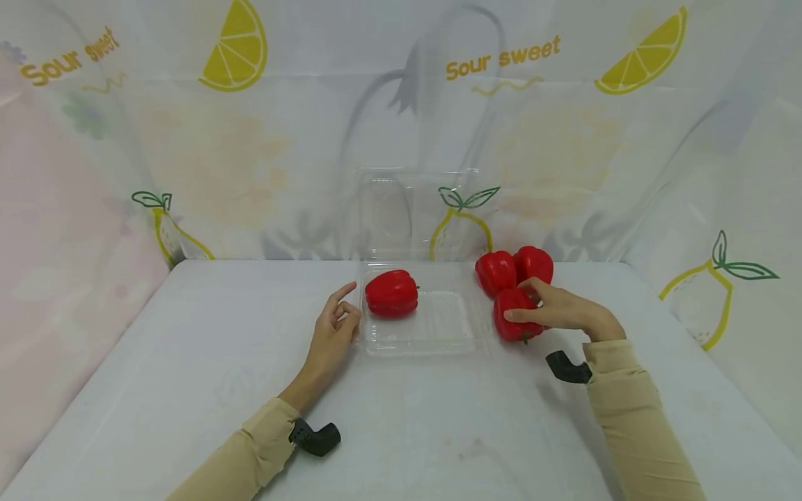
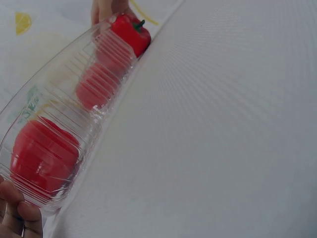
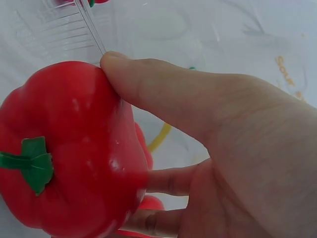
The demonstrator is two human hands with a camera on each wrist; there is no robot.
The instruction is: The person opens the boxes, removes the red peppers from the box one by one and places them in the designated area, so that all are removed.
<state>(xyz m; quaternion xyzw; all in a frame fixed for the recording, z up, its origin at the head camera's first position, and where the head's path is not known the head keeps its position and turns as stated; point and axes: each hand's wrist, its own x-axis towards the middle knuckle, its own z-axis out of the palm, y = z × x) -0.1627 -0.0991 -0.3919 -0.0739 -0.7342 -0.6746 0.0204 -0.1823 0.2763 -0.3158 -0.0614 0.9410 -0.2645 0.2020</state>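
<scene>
My right hand [image 1: 557, 307] grips a red bell pepper [image 3: 74, 148] at the right of the clear plastic container [image 1: 421, 348]. Its thumb lies on one side of the pepper, and the green stem faces the right wrist camera. Another red bell pepper [image 1: 391, 293] lies on its side in the left part of the container, whose clear lid [image 1: 401, 216] stands raised at the back. At the container's left wall rests my left hand [image 1: 337, 327], index finger extended and the other fingers loosely bent. In the left wrist view, its fingertips [image 2: 29, 212] are beside the container's end.
Two more red bell peppers, one at the left [image 1: 495, 273] and one at the right [image 1: 535, 264], sit behind the gripped one, near the table's back edge. A white cloth covers the table [image 1: 188, 369]. A lemon-print curtain [image 1: 313, 139] hangs behind.
</scene>
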